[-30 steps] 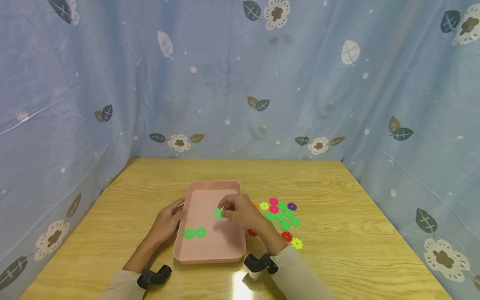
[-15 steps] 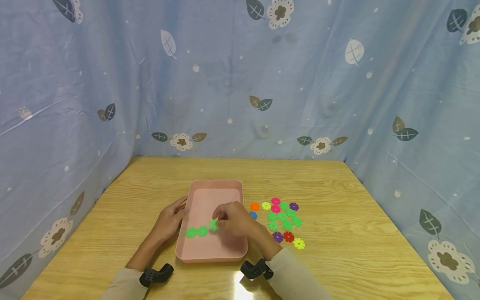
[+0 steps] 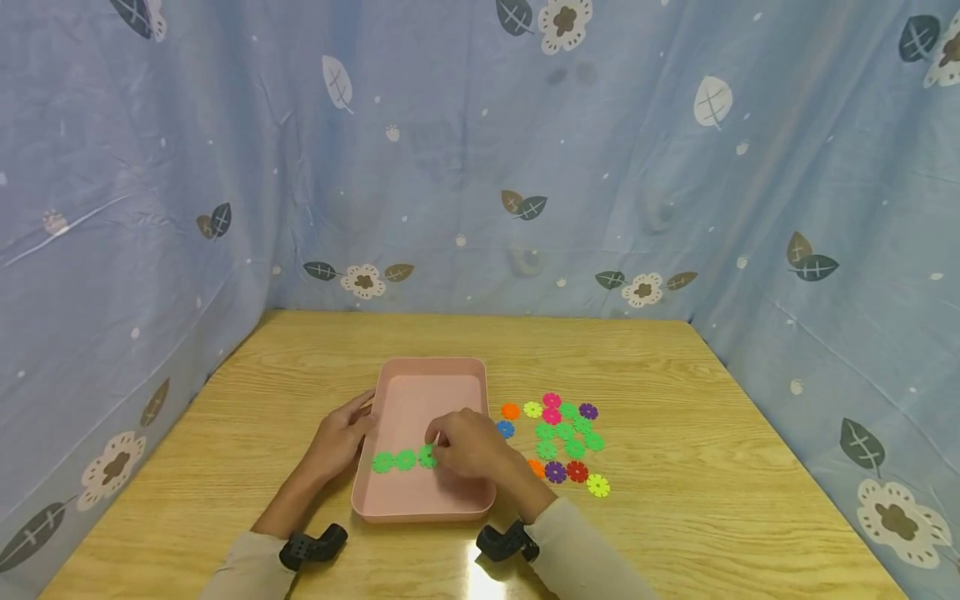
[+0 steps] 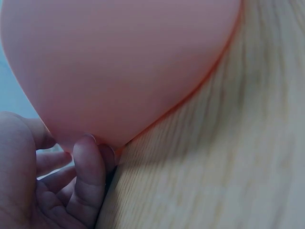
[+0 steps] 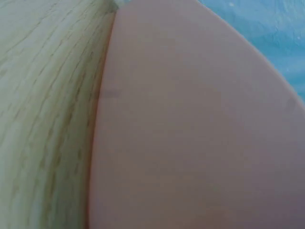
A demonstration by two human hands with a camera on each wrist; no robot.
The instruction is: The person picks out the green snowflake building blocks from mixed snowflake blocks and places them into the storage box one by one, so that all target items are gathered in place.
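A pink tray [image 3: 420, 496] lies on the table with two green snowflake-shaped discs, the left disc [image 3: 383, 462] and the middle disc [image 3: 406, 460], side by side on its floor. My right hand [image 3: 468, 446] reaches over the tray's right part and pinches a third green disc [image 3: 427, 456], in line with those two. My left hand [image 3: 339, 437] grips the tray's left wall; in the left wrist view its curled fingers [image 4: 88, 167] touch the outside of the wall. The right wrist view has only the tray wall [image 5: 190, 119] and table, with the hand hidden.
Right of the tray lie several loose discs: a cluster of green discs [image 3: 565, 431], pink [image 3: 552, 415], orange [image 3: 511, 411], blue [image 3: 506, 429], purple [image 3: 556, 472], red [image 3: 577, 472] and yellow [image 3: 597, 485]. A blue patterned curtain [image 3: 450, 167] surrounds the wooden table [image 3: 675, 400].
My right hand has brought the third green disc nearer and slightly left, down to the row of the other two. My left hand has stayed at the tray's left side.
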